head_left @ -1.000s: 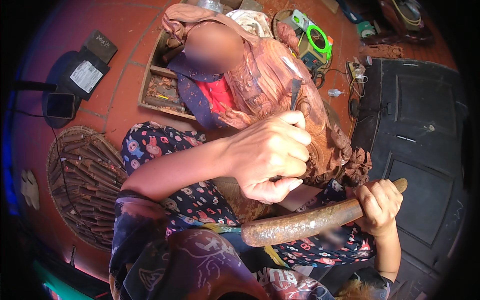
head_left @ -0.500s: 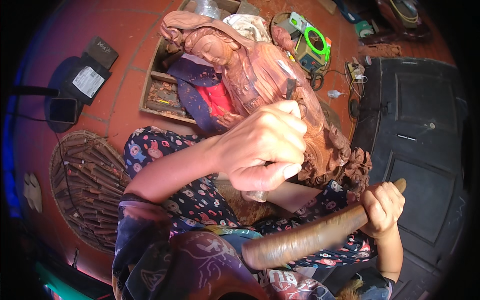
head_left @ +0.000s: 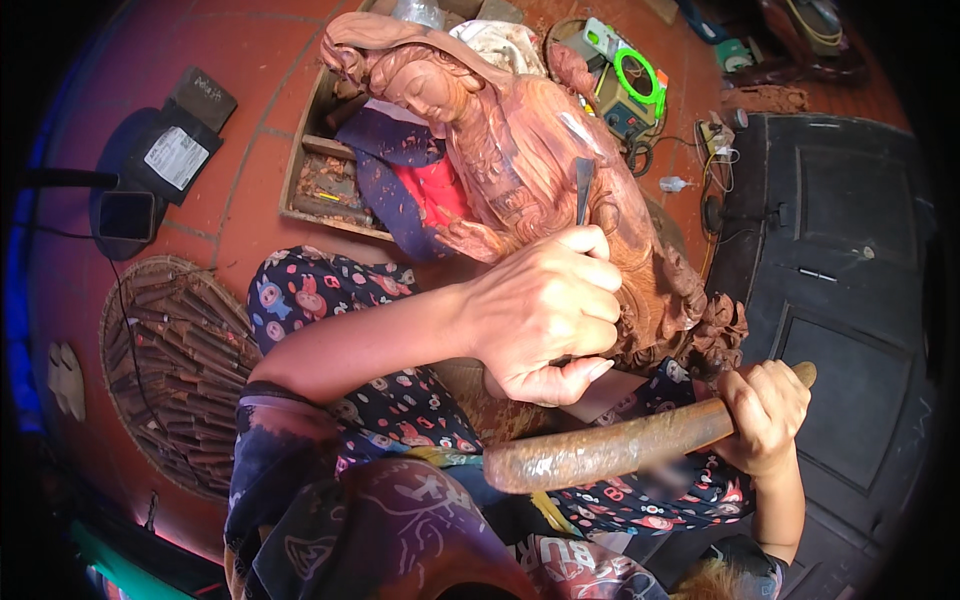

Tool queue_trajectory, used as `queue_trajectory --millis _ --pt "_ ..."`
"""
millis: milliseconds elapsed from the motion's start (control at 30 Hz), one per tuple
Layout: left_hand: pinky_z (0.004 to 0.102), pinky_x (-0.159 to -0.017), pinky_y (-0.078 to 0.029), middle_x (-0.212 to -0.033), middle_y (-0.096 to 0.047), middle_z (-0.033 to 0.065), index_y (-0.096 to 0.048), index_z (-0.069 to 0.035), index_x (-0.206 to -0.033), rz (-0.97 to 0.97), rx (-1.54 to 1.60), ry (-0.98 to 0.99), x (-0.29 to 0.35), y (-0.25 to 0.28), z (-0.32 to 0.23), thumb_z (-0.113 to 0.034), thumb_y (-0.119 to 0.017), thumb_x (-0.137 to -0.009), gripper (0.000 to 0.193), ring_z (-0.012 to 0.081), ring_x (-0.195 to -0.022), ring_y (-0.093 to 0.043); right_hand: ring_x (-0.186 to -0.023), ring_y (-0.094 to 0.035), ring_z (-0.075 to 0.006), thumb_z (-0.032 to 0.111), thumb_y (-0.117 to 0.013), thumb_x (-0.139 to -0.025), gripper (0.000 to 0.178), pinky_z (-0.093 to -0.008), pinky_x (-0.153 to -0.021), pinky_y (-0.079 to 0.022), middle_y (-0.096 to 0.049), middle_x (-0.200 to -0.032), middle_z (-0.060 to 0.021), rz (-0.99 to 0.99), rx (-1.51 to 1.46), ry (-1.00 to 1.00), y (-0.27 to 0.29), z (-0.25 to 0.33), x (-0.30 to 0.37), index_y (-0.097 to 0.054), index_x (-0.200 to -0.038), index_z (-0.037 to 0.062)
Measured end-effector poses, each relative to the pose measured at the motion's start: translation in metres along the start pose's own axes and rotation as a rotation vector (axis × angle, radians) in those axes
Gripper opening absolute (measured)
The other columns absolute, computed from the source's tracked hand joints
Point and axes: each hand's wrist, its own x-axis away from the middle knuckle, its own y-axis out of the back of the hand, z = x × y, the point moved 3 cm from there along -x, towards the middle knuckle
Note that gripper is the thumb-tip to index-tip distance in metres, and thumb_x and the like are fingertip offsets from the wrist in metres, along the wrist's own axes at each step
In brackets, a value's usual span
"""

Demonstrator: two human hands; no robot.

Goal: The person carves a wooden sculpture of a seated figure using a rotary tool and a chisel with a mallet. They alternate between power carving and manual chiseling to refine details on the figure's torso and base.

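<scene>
A carved reddish-wood statue (head_left: 540, 130) of a veiled figure lies tilted across the space before my legs. My left hand (head_left: 548, 318) is closed in a fist around a carving chisel (head_left: 583, 188); its flat dark blade rises past my thumb side over the statue's robe. Whether the tip touches the wood I cannot tell. My fingers hide the chisel's handle. Low at the right, my right hand (head_left: 765, 415) grips a thick, worn wooden mallet (head_left: 610, 450) by its narrow end. The mallet's wide end points left, above my lap and below my left fist, apart from the chisel.
A round woven tray (head_left: 250, 300) holds many chisels at the left. Behind the statue's head is a wooden box (head_left: 292, 195) with shavings and cloth. A power unit (head_left: 625, 112) with a green ring stands at the back. Dark wooden panels (head_left: 850, 200) lie right, with cables alongside.
My left hand with the chisel has shifted slightly down and right, showing more blade. The mallet, blurred before, has risen a little and is now sharp.
</scene>
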Motion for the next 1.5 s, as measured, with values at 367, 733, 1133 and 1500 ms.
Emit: queue_trajectory --millis 367,733,1133,1500 --pt "0.0381 -0.062 -0.032 -0.056 -0.037 0.0037 -0.04 -0.011 -0.053 0.0 0.008 0.014 -0.004 0.007 0.0 -0.018 -0.059 -0.068 0.025 0.0241 -0.055 -0.04 -0.059 -0.056 -0.0203 0.018 -0.065 -0.069 0.02 -0.0355 -0.054 -0.047 -0.055 -0.066 -0.0028 -0.031 0.057 0.128 0.018 0.003 -0.013 -0.067 -0.088 0.0114" --pt "0.0386 -0.064 -0.033 -0.057 -0.039 0.0041 -0.041 -0.01 -0.055 0.002 -0.091 -0.002 -0.005 0.01 0.004 -0.019 -0.061 -0.068 0.025 0.0254 -0.056 -0.042 -0.06 -0.058 -0.0233 0.018 -0.063 -0.075 0.005 -0.0358 -0.053 -0.048 -0.055 -0.064 -0.0022 0.058 0.244 -0.029 0.011 -0.003 -0.015 -0.058 -0.076 0.0185" --pt "0.0358 -0.06 -0.036 -0.061 -0.04 0.0029 -0.046 -0.011 -0.057 -0.268 -0.338 0.111 -0.014 -0.026 -0.028 -0.041 -0.071 -0.081 0.046 0.0218 -0.058 -0.046 -0.054 -0.05 -0.018 0.019 -0.067 -0.074 0.012 -0.0306 -0.049 -0.039 -0.044 -0.062 0.0001 -0.314 -0.097 0.467 -0.003 -0.021 -0.01 -0.056 -0.074 0.0131" --pt "0.0341 -0.053 -0.037 -0.058 -0.043 0.0014 -0.044 -0.012 -0.052 -0.303 -0.069 -0.089 -0.026 -0.039 -0.016 -0.037 -0.062 -0.082 0.043 0.0202 -0.057 -0.048 -0.053 -0.05 -0.0157 0.034 -0.056 -0.084 0.025 -0.0303 -0.049 -0.04 -0.049 -0.062 0.0006 -0.162 0.117 0.054 -0.035 -0.054 0.027 -0.054 -0.068 0.0139"
